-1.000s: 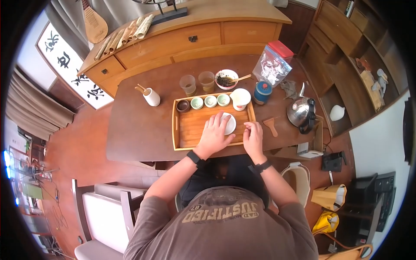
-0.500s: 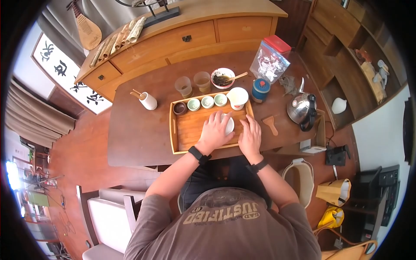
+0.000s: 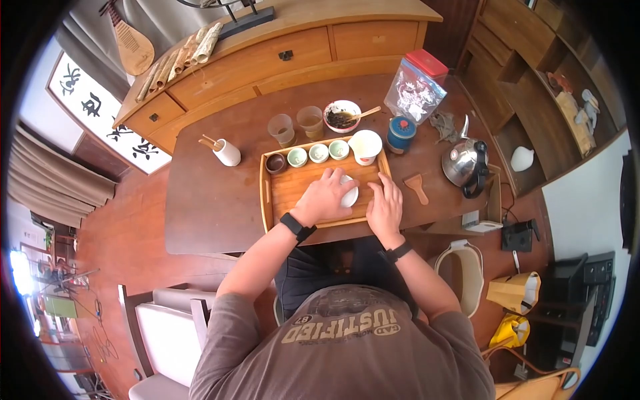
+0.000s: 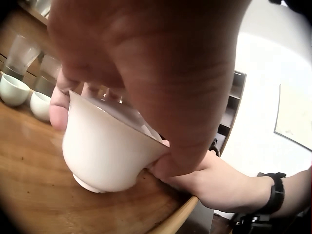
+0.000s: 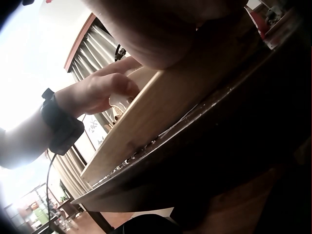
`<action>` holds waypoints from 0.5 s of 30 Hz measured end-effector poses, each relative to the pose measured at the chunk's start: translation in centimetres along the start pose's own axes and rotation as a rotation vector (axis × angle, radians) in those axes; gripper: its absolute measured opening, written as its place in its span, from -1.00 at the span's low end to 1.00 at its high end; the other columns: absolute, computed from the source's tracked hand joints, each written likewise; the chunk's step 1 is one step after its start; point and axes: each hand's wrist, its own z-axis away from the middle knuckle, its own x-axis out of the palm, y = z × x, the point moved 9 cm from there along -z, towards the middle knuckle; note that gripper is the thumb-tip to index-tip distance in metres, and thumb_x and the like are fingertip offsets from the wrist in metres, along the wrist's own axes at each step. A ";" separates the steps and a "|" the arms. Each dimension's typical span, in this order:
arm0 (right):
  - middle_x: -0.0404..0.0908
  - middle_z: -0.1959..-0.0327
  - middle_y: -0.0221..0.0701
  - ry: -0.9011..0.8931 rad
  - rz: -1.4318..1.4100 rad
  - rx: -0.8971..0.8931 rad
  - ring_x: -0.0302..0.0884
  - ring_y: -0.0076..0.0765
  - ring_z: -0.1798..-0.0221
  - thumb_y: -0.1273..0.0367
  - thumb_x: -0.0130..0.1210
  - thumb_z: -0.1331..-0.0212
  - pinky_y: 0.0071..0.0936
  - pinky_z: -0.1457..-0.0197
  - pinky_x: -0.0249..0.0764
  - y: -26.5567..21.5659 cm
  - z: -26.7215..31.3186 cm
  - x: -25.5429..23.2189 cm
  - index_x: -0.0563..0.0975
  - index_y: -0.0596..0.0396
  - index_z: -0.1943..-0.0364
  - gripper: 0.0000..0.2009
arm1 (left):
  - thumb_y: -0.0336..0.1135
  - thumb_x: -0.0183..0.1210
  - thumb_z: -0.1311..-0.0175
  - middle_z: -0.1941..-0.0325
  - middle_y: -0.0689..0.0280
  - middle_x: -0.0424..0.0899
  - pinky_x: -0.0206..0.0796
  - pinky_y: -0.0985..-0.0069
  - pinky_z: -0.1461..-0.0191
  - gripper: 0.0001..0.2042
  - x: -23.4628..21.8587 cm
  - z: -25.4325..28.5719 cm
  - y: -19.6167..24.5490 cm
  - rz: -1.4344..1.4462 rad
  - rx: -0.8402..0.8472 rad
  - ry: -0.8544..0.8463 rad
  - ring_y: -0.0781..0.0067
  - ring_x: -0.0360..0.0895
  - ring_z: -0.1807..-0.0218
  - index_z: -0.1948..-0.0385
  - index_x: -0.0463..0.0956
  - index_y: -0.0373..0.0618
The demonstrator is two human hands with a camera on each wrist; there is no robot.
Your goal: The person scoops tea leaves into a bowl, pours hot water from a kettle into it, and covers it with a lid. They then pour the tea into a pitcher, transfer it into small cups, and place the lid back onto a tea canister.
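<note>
Grip of the left hand (image 3: 322,201) is closed across the rim of a white cup (image 4: 105,148), thumb on one side and fingers on the other; the cup is over the wooden tray (image 3: 287,193) on the table (image 3: 213,210), though whether its base touches is hard to tell; the right hand (image 3: 385,208), its grip loose and bare, lies fingers extended at the tray's right side; three pale green cups (image 3: 319,153) line the far edge.

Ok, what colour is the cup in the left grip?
White; the cup shows no pattern on its visible outside. Best seen in the left wrist view.
</note>
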 end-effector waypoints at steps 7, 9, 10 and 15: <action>0.49 -0.42 -0.14 0.005 0.003 -0.011 0.40 0.11 -0.51 0.59 0.20 -0.07 0.01 -0.57 0.29 -0.1 0.0 0.0 0.62 0.11 -0.12 -0.56 | -0.13 0.49 0.04 -0.28 -0.08 0.55 0.55 0.02 -0.29 -0.33 -1.7 0.5 0.2 0.147 0.108 -0.106 -0.23 0.55 -0.29 -0.26 0.63 0.14; 0.49 -0.42 -0.15 -0.005 0.000 -0.003 0.40 0.11 -0.51 0.59 0.20 -0.07 0.01 -0.57 0.30 0.0 0.1 0.4 0.62 0.11 -0.12 -0.56 | -0.15 0.50 0.05 -0.32 -0.09 0.54 0.50 0.03 -0.36 -0.32 -2.2 0.5 0.0 0.185 0.117 -0.098 -0.26 0.53 -0.33 -0.27 0.62 0.09; 0.49 -0.42 -0.15 0.004 0.001 -0.005 0.40 0.11 -0.51 0.59 0.20 -0.07 0.01 -0.57 0.30 0.1 0.1 0.4 0.62 0.12 -0.12 -0.56 | -0.15 0.50 0.05 -0.32 -0.09 0.54 0.50 0.03 -0.36 -0.32 -2.3 0.6 0.0 0.196 0.114 -0.109 -0.26 0.53 -0.33 -0.27 0.62 0.09; 0.48 -0.45 -0.22 0.005 0.009 -0.003 0.40 0.05 -0.51 0.58 0.19 -0.14 -0.01 -0.56 0.30 0.2 0.2 0.3 0.62 0.02 -0.15 -0.57 | -0.15 0.48 0.02 -0.33 -0.03 0.54 0.51 0.02 -0.36 -0.33 -3.2 0.3 -1.2 0.157 0.080 -0.065 -0.23 0.51 -0.35 -0.28 0.61 0.14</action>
